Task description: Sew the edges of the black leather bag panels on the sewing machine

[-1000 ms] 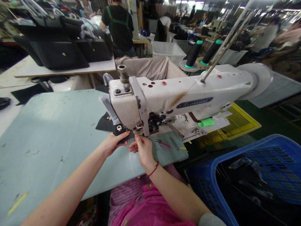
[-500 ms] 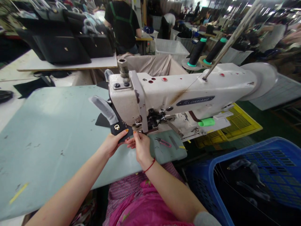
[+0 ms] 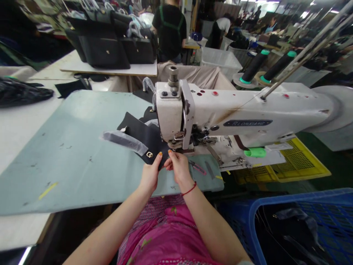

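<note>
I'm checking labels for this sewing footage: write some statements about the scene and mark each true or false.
1. The left hand holds the black piece. True.
2. The red bracelet is on the left wrist. False: it is on the right wrist.
3. The pink-handled snips lie on the pale green table. True.
4. The two thread cones carry white thread. False: the thread is black.
5. A gold-coloured fitting is on the black piece. True.

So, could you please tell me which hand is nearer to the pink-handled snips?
Right. The right hand is close beside the pink-handled snips, while the left hand is farther off, holding the black piece.
</note>
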Motion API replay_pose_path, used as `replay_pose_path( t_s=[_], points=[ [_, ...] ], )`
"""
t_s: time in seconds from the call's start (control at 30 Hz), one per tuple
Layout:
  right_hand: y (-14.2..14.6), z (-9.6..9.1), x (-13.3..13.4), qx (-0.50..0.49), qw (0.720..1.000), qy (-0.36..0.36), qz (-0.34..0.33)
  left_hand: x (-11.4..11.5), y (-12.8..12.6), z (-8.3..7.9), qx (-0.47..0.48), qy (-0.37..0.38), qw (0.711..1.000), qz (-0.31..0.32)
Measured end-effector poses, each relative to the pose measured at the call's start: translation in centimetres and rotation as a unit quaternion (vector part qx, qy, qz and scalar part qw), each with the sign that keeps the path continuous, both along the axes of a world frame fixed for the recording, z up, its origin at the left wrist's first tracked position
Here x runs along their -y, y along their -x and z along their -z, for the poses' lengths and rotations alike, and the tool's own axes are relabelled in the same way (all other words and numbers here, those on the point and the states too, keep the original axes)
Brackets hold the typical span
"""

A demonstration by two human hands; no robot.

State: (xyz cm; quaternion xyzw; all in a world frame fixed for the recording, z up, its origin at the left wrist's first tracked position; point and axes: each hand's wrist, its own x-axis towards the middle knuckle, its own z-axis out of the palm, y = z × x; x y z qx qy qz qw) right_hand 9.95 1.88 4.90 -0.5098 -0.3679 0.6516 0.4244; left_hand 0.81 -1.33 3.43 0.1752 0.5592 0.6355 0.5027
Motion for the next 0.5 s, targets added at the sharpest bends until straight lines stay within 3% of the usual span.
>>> replay_pose_path(
  t_s=[0.17, 0.33, 0.43, 0.5],
  points=[
    [-1.9, 0.0, -0.8, 0.036, 0.998, -0.015, -0.046, 1.7, -3.6, 0.7, -0.013, 0.011, 0.999, -0.052],
    [-3.6, -0.4, -1.7, 0.107, 0.986, -0.106, -0.069, 2.5, -7.3, -0.3, -0.008, 0.029, 0.997, -0.073],
    [-4.3, -0.7, -2.0, 0.148, 0.975, -0.136, -0.098, 2.2, -8.4, -0.5, -0.002, 0.025, 0.995, -0.095],
    [-4.8, -0.9, -1.8, 0.168, 0.966, -0.149, -0.124, 2.2, -8.6, -0.2, 0.015, 0.029, 0.997, -0.073]
  ],
)
